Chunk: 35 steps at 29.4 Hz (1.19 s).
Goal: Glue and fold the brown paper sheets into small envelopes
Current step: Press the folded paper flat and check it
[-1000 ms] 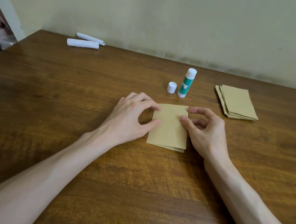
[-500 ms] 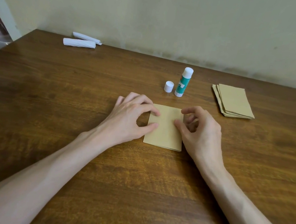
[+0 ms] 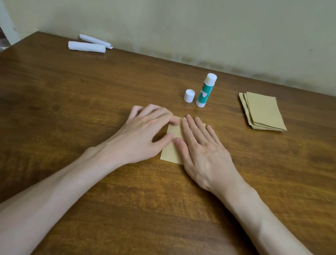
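Filling almost the whole view is the brown wooden worktop (image 3: 50,137). Its far edge runs along a pale wall (image 3: 198,20). Its left edge goes away at a slant to a corner at the upper left, and the near edge is outside the picture. Bare wood lies wide on the left of the hands, on the near side around the 2 forearms, and on the right in front of the stack.

The 2 bare forearms come in from the lower corners and meet near the middle. The right hand (image 3: 204,153) lies flat, palm down, with its grip spread. Its fingers are straight and a little apart, and they cover the right part of the folded brown sheet (image 3: 170,152). The left hand (image 3: 143,132) is arched with bent fingers, and its grip is not closed around anything. Its fingertips press on the upper left part of the sheet and its thumb touches the left edge. The 2 hands are just beside each other.

The stack of brown sheets (image 3: 263,112) lies well apart on the right, fanned a little so that the left edges of the lower sheets show. The folded sheet lies flat at the middle of the worktop, and only a strip of it shows between the hands.

2 white paper rolls (image 3: 86,47) lie side by side near the far left corner. The glue stick (image 3: 206,90) stands upright beyond the hands. The white cap (image 3: 189,95) stands just beside it on the left, not touching it.
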Each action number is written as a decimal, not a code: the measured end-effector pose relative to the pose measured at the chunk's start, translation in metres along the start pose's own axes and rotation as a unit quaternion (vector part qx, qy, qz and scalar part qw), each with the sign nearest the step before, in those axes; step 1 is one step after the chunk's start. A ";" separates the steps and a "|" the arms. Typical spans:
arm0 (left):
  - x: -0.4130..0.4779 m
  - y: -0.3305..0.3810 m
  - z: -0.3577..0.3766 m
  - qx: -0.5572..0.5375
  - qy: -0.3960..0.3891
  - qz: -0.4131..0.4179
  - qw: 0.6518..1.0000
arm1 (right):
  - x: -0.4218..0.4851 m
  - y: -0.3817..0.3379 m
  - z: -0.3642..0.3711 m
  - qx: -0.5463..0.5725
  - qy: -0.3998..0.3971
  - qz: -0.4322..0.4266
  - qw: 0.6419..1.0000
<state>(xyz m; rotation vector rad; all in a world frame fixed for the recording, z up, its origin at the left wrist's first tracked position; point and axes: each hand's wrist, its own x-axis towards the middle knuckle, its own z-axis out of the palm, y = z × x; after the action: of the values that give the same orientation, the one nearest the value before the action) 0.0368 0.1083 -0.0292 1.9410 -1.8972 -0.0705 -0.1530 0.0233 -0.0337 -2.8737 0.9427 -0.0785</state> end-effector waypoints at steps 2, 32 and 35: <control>-0.003 0.002 -0.002 0.004 0.006 0.001 1.000 | 0.000 -0.002 -0.005 -0.007 -0.033 0.010 0.999; -0.003 0.025 0.008 0.090 -0.174 0.030 0.980 | -0.013 0.021 -0.006 0.013 -0.022 -0.011 1.000; -0.003 0.025 0.006 0.091 -0.184 0.032 0.978 | -0.012 0.022 -0.005 0.012 -0.038 -0.003 0.999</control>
<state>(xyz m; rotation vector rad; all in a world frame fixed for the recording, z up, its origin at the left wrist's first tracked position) 0.0114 0.1101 -0.0277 2.0987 -2.2722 -0.2629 -0.1758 0.0126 -0.0319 -2.8366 0.9133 0.0186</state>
